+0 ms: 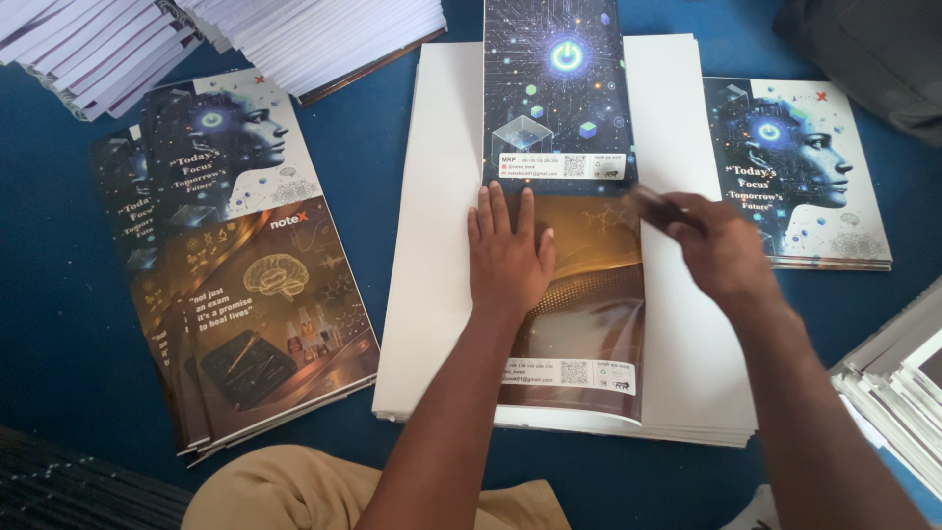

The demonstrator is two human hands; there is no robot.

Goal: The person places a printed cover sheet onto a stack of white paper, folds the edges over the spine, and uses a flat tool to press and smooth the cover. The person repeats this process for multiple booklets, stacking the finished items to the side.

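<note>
My left hand [507, 253] lies flat, fingers together, on a long printed cover sheet [579, 294] with a dark blue upper half and a brown-gold lower half. The sheet rests on a stack of white paper blocks [432, 245]. My right hand [721, 247] hovers over the sheet's right edge, gripping a small dark object [655, 206] that is blurred by motion; I cannot tell what it is.
Fanned printed covers [245, 275] lie at the left on the blue surface [59, 294]. A covered notebook pile [800, 177] sits at the right. White page stacks [294, 34] fill the top left, more page stacks [898, 393] the right edge. A grey bag [873, 49] is top right.
</note>
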